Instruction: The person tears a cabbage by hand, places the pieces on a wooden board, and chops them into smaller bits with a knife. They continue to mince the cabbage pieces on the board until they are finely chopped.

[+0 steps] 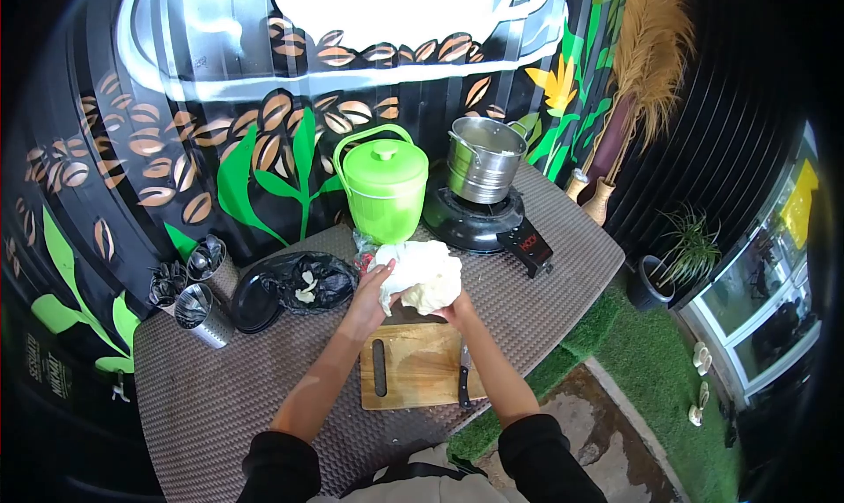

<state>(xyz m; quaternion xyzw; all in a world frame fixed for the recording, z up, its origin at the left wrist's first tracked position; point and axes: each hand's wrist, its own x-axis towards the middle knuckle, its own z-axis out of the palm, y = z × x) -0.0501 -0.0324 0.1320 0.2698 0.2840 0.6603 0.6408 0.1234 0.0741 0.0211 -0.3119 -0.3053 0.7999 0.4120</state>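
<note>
A large pale cauliflower (435,283) is held up between my two hands, over the table just beyond the cutting board. My left hand (373,294) grips its left side, thumb on top near a brighter white part. On the lower right, my right hand (457,309) supports it from below, its fingers mostly hidden behind it. Below lies the wooden cutting board (413,371), which has a dark handle slot. A knife (464,380) with a black handle rests on the board's right side, close to my right forearm.
A lidded green bucket (387,186) stands behind my hands. Right of it, a steel pot (483,160) sits on a black portable stove (470,226). At left are a black bag (321,296) with pale scraps, a black plate (253,296) and metal cutlery holders (202,314).
</note>
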